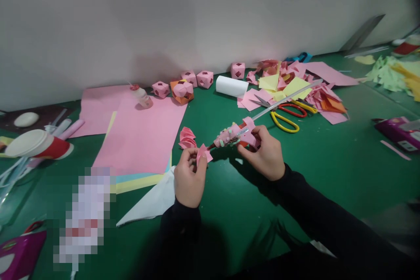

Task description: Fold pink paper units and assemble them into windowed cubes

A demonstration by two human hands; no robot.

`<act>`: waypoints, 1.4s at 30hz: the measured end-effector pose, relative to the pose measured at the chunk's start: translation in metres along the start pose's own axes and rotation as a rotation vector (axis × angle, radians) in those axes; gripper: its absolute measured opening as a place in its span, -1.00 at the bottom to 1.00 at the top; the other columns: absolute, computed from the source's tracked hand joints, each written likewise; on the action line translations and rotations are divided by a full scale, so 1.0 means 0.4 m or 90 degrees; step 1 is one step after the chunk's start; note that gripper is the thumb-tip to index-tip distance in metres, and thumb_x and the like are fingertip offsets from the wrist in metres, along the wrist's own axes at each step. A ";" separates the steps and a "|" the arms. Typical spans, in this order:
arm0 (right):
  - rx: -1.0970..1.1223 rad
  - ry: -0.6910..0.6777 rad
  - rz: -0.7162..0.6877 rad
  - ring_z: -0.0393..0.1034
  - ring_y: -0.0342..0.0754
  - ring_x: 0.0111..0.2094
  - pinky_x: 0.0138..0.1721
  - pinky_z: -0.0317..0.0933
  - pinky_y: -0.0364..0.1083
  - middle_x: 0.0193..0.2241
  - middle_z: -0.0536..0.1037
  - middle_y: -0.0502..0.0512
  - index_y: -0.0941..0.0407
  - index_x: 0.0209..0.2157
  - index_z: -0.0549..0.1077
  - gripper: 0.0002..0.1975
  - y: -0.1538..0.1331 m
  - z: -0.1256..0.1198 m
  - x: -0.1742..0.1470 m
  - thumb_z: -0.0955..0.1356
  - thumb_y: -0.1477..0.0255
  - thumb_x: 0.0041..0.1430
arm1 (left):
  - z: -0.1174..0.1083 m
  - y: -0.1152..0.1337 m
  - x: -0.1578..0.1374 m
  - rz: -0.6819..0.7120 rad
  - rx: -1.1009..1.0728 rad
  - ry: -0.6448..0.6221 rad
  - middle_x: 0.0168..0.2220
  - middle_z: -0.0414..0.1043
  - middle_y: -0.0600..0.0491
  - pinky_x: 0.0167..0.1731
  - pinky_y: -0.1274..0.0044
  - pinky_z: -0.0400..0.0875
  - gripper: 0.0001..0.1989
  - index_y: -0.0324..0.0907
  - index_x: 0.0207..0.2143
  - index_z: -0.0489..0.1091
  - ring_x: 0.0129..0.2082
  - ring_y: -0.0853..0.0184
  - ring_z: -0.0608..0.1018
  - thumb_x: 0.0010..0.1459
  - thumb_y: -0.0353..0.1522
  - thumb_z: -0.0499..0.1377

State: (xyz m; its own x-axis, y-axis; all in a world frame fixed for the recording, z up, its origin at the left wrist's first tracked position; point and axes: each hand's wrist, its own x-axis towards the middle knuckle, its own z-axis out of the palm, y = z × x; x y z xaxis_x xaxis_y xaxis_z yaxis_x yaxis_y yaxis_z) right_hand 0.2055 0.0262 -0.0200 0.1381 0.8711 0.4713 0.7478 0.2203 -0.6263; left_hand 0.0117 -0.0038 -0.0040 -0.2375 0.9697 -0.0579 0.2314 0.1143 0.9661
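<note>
My left hand (pixel 191 179) is closed around a small folded piece of pink paper (pixel 204 155), pinched between thumb and fingers. In my right hand (pixel 265 153) is a pink hot glue gun (pixel 234 133), its front crusted with bits of paper or dried glue. A long clear glue stick (pixel 288 98) runs out of its back toward the upper right. The nozzle points left and ends at the pink piece; whether it touches I cannot tell. Just beyond my left hand lies a pleated pink paper piece (pixel 187 137) on the green table (pixel 226 210).
Pink sheets (pixel 144 135) and a white tissue (pixel 151 201) lie left. Several pink folded paper balls (pixel 205 79) line the wall beside a white paper roll (pixel 231 86). Red-handled scissors (pixel 295 109), yellow-handled scissors (pixel 285 122) and paper scraps (pixel 323 96) are right. A paper cup (pixel 39 144) lies far left.
</note>
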 end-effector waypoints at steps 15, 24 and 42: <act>-0.001 -0.026 0.024 0.25 -0.14 -0.64 -0.53 0.18 -0.14 -0.58 0.44 -0.09 0.06 -0.32 0.29 -0.72 -0.003 -0.005 0.001 0.41 0.28 -0.05 | 0.000 0.003 0.002 0.016 0.001 0.021 -0.40 0.46 0.06 -0.52 0.56 0.42 -0.80 -0.17 -0.32 0.37 -0.47 0.36 0.52 0.09 -0.23 0.20; -0.010 -0.032 0.015 0.26 -0.14 -0.64 -0.52 0.17 -0.13 -0.58 0.44 -0.09 0.07 -0.31 0.30 -0.72 0.000 -0.003 0.000 0.41 0.29 -0.04 | 0.000 0.007 0.003 0.013 -0.003 0.023 -0.41 0.45 0.06 -0.52 0.56 0.41 -0.80 -0.18 -0.33 0.37 -0.49 0.37 0.51 0.07 -0.23 0.19; -0.028 -0.042 0.001 0.26 -0.13 -0.63 -0.51 0.17 -0.12 -0.55 0.48 -0.04 0.07 -0.30 0.31 -0.73 0.006 -0.003 -0.002 0.39 0.27 -0.02 | -0.005 0.008 0.004 0.020 0.020 0.035 -0.41 0.47 0.05 -0.52 0.57 0.41 -0.80 -0.17 -0.33 0.38 -0.47 0.36 0.52 0.09 -0.22 0.20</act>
State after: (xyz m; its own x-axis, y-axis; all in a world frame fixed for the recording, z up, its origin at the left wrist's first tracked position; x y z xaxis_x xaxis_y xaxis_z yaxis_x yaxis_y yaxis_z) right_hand 0.2082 0.0257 -0.0211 0.0970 0.8990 0.4270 0.7759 0.2004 -0.5982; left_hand 0.0104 -0.0023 -0.0007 -0.2813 0.9595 -0.0124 0.2687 0.0912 0.9589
